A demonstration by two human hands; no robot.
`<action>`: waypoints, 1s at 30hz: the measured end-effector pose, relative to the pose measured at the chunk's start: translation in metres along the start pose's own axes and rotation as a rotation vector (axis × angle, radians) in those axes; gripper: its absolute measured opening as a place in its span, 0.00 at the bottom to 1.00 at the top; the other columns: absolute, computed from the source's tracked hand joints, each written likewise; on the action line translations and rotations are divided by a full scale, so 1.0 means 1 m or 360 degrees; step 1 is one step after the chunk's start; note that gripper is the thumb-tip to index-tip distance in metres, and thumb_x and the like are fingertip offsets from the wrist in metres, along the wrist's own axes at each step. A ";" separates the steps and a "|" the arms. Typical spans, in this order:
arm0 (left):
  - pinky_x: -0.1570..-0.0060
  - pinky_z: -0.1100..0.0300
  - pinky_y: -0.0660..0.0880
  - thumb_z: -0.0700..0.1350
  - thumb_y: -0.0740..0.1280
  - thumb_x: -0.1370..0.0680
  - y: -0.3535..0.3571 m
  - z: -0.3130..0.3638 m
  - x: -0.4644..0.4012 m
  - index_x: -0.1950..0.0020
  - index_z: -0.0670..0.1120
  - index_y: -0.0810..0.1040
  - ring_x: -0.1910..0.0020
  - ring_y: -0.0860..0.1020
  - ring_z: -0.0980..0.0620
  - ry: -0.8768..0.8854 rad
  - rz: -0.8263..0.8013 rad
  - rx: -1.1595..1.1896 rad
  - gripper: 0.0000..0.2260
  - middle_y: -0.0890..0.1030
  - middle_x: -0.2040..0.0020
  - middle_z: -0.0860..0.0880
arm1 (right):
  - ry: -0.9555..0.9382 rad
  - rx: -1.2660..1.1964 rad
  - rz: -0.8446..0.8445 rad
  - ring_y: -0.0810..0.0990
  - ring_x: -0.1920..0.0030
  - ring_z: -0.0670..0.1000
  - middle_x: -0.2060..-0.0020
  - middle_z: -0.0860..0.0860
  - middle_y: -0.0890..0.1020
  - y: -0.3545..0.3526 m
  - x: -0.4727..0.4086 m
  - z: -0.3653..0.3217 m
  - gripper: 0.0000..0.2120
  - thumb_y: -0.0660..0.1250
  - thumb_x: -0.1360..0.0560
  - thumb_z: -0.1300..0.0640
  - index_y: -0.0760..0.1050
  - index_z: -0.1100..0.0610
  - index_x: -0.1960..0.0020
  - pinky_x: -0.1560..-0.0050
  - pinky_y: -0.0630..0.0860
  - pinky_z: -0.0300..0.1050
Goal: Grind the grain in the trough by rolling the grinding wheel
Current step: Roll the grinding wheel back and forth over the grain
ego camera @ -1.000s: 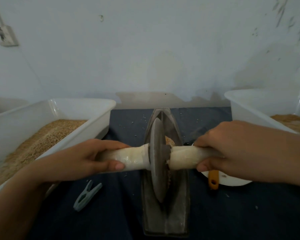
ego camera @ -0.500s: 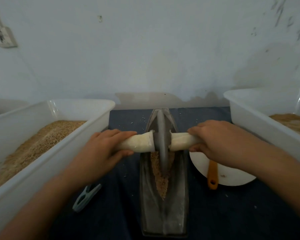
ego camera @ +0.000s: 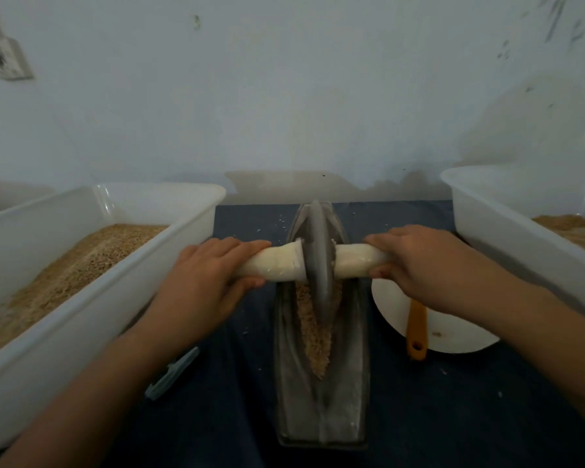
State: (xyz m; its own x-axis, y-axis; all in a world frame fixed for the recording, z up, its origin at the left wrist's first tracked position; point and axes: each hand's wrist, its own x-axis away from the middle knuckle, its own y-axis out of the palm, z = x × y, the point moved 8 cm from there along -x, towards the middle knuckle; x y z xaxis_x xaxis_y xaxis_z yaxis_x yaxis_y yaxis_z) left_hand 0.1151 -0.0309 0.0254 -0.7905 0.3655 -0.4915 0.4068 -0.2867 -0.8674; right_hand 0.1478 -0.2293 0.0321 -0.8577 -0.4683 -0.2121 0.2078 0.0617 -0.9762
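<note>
A dark grey metal grinding wheel (ego camera: 319, 265), a thin disc standing on edge, sits in the far half of a long, boat-shaped grey metal trough (ego camera: 321, 400) that lies lengthwise on a dark blue cloth (ego camera: 453, 417). A pale, cream-wrapped axle handle (ego camera: 277, 263) runs through the wheel's centre and sticks out on both sides. The left hand (ego camera: 203, 285) is wrapped over the left end of the handle, fingers on top and thumb beneath, grasping it. The right hand (ego camera: 416, 261) grips the right end in the same way, fingers curled over it. A tapering streak of tan crushed grain (ego camera: 313, 336) lies in the trough's groove, running from under the wheel toward the near end.

The step in hand looks like 1 stroke of the back-and-forth rolling, with the wheel at or near the far end of its travel. The next move likely calls for drawing both hands back evenly toward the body, keeping the axle level and the disc upright in the groove so it passes over the exposed grain without tipping or throwing it out.

On the left stands a white plastic tub (ego camera: 183, 204) holding tan grain, and another white plastic tub (ego camera: 480, 211) stands on the right. A white round plate (ego camera: 453, 336) with an orange-handled tool (ego camera: 416, 329) lies just right of the trough, and a pale green clothes peg (ego camera: 171, 374) lies on the cloth to its left.
</note>
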 end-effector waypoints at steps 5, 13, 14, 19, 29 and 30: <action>0.49 0.58 0.71 0.55 0.66 0.27 0.001 -0.008 0.001 0.35 0.61 0.69 0.51 0.75 0.58 -0.0037 -0.0171 0.0332 0.20 0.75 0.52 0.61 | -0.0081 0.0112 -0.0042 0.74 0.47 0.48 0.47 0.47 0.77 -0.004 0.003 -0.007 0.14 0.61 0.23 0.45 0.71 0.49 0.39 0.54 0.67 0.40; 0.44 0.63 0.74 0.61 0.67 0.30 -0.008 -0.005 0.015 0.38 0.67 0.73 0.44 0.77 0.63 -0.0040 -0.0649 0.0850 0.21 0.80 0.44 0.63 | -0.0137 0.0010 -0.0328 0.74 0.65 0.42 0.65 0.44 0.76 -0.024 0.030 -0.015 0.14 0.63 0.28 0.38 0.75 0.45 0.48 0.66 0.66 0.36; 0.43 0.62 0.73 0.63 0.66 0.31 -0.008 -0.006 0.013 0.38 0.67 0.73 0.44 0.77 0.63 -0.0042 -0.0580 0.0766 0.21 0.80 0.44 0.62 | -0.0123 0.0026 -0.0308 0.74 0.64 0.42 0.64 0.44 0.76 -0.021 0.028 -0.015 0.13 0.63 0.27 0.39 0.75 0.45 0.48 0.66 0.66 0.36; 0.49 0.57 0.69 0.54 0.67 0.25 -0.003 -0.001 0.003 0.32 0.55 0.70 0.49 0.76 0.52 0.0029 -0.0068 0.0076 0.21 0.78 0.47 0.54 | 0.0046 0.0031 -0.0119 0.75 0.48 0.49 0.48 0.49 0.78 -0.002 0.004 -0.003 0.13 0.61 0.22 0.47 0.72 0.49 0.40 0.52 0.72 0.43; 0.44 0.59 0.74 0.64 0.68 0.30 -0.001 -0.014 0.009 0.36 0.66 0.69 0.46 0.77 0.62 -0.0055 -0.0449 0.0671 0.23 0.80 0.46 0.61 | -0.0136 0.0145 -0.0276 0.74 0.58 0.44 0.57 0.45 0.78 -0.014 0.016 -0.017 0.10 0.62 0.25 0.42 0.73 0.47 0.50 0.62 0.68 0.36; 0.44 0.59 0.74 0.64 0.68 0.30 -0.003 -0.012 0.012 0.37 0.65 0.71 0.46 0.77 0.62 -0.0043 -0.0502 0.0727 0.23 0.80 0.45 0.63 | -0.0150 0.0116 -0.0312 0.74 0.60 0.43 0.59 0.44 0.77 -0.018 0.021 -0.017 0.11 0.62 0.26 0.40 0.73 0.47 0.51 0.63 0.67 0.36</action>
State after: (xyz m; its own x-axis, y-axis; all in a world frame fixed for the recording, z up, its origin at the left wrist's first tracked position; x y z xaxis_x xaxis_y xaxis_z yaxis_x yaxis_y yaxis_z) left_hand 0.1102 -0.0150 0.0216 -0.8558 0.4745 -0.2062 -0.0864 -0.5241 -0.8473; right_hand 0.1180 -0.2254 0.0441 -0.8381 -0.5454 -0.0105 0.0779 -0.1006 -0.9919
